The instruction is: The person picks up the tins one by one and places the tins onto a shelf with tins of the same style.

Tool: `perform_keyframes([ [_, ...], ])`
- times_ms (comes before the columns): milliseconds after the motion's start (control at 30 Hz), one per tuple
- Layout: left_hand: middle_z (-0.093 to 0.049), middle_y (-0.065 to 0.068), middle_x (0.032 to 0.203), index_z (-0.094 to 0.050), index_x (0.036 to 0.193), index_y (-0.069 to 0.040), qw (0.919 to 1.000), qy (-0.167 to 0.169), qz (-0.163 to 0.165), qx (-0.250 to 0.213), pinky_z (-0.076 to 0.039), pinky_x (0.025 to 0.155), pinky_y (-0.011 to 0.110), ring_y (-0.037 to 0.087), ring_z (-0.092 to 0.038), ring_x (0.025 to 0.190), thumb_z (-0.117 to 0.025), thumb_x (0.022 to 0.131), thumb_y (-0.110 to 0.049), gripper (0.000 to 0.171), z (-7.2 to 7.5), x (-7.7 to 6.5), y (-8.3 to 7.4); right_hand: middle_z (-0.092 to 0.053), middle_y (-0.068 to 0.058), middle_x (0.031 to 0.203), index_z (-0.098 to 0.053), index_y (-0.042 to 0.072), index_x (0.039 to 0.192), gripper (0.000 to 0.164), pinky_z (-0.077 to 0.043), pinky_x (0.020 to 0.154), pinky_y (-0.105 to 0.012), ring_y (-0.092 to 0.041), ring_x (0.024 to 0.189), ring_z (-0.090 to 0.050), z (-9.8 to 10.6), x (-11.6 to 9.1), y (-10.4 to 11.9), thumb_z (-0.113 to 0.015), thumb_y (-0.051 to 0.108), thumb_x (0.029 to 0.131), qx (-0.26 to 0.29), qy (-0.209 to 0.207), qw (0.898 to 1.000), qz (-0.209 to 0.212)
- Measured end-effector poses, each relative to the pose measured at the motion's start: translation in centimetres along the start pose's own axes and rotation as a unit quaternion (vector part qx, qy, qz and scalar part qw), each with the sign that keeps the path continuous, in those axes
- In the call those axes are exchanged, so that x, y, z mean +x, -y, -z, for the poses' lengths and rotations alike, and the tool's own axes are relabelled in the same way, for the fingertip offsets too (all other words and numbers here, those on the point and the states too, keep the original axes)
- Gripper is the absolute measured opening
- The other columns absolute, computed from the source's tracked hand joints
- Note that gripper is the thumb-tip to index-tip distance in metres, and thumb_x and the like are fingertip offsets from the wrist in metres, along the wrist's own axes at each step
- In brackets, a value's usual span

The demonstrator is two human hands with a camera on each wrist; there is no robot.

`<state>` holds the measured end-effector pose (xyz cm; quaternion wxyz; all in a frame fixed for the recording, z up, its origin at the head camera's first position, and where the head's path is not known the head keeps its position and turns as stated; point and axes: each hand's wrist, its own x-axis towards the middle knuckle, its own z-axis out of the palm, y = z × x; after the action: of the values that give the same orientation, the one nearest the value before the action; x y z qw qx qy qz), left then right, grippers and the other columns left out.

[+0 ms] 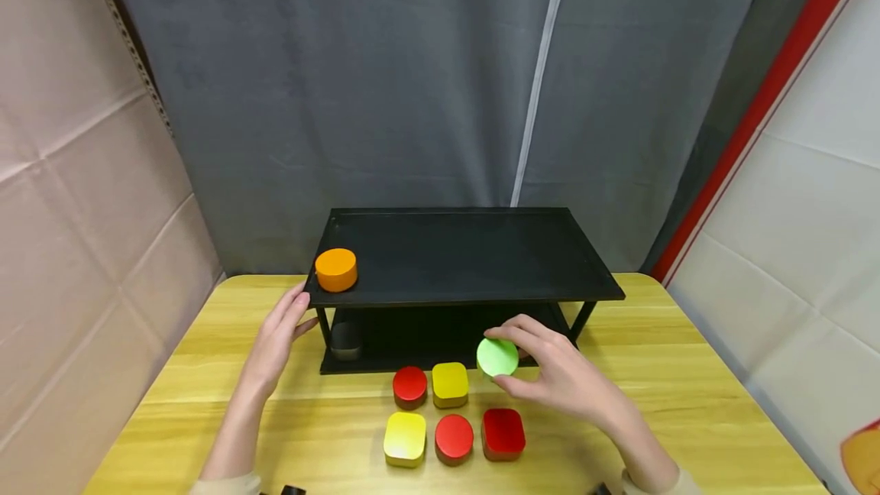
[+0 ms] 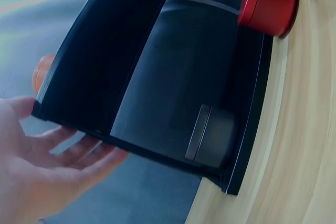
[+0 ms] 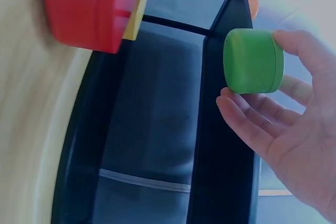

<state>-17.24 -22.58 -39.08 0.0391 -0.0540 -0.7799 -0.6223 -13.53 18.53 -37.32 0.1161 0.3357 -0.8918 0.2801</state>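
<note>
My right hand (image 1: 550,365) pinches a round green box (image 1: 498,357) between thumb and fingers, held up in front of the black two-tier rack (image 1: 454,250). In the right wrist view the green box (image 3: 252,61) overlaps the rack's upper tier. My left hand (image 1: 275,342) is at the rack's front left corner, its relaxed fingers touching the upper tier's side edge. Close by that hand, a round orange box (image 1: 336,270) sits on the upper tier. Beneath it on the lower tier is a dark grey box (image 2: 212,137), at the left end.
In front of the rack on the wooden table (image 1: 619,434) stand two round red boxes (image 1: 454,438), two square yellow boxes (image 1: 405,438) and a square red box (image 1: 503,434). A grey curtain (image 1: 412,82) hangs behind the rack.
</note>
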Motion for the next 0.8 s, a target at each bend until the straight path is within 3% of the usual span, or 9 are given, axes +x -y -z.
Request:
perform_keyframes([
  [133, -0.033, 0.016, 0.164, -0.036, 0.158, -0.005, 0.9993, 0.026, -0.024, -0.013, -0.05, 0.1, 0.01, -0.014, -0.047, 0.123, -0.034, 0.113, -0.04, 0.057, 0.5, 0.1, 0.3, -0.062, 0.017, 0.121, -0.067, 0.027, 0.128, 0.049, -0.059, 0.079, -0.019, 0.0, 0.097, -0.06, 0.6, 0.5, 0.4, -0.087, 0.026, 0.083, 0.004, 0.001, 1.0, 0.012],
  [367, -0.025, 0.023, 0.168, -0.03, 0.161, -0.002, 0.9963, 0.062, -0.053, -0.026, -0.051, 0.101, 0.012, -0.015, -0.045, 0.127, -0.033, 0.113, -0.037, 0.06, 1.1, 0.0, 0.7, -0.061, 0.02, 0.12, -0.066, 0.031, 0.129, 0.049, -0.059, 0.08, -0.019, 0.0, 0.097, -0.059, 1.6, 1.7, 1.4, -0.086, 0.028, 0.084, 0.017, 0.015, 1.0, 0.017],
  [800, -0.021, 0.021, 0.17, -0.029, 0.162, -0.006, 0.9945, 0.085, -0.045, -0.042, -0.051, 0.106, 0.017, -0.013, -0.043, 0.132, -0.034, 0.113, -0.038, 0.059, 1.3, 0.1, 0.7, -0.064, 0.013, 0.116, -0.066, 0.025, 0.128, 0.047, -0.06, 0.082, -0.021, -0.002, 0.097, -0.06, 2.8, 5.3, 2.7, -0.085, 0.03, 0.085, 0.016, 0.017, 0.999, 0.042],
])
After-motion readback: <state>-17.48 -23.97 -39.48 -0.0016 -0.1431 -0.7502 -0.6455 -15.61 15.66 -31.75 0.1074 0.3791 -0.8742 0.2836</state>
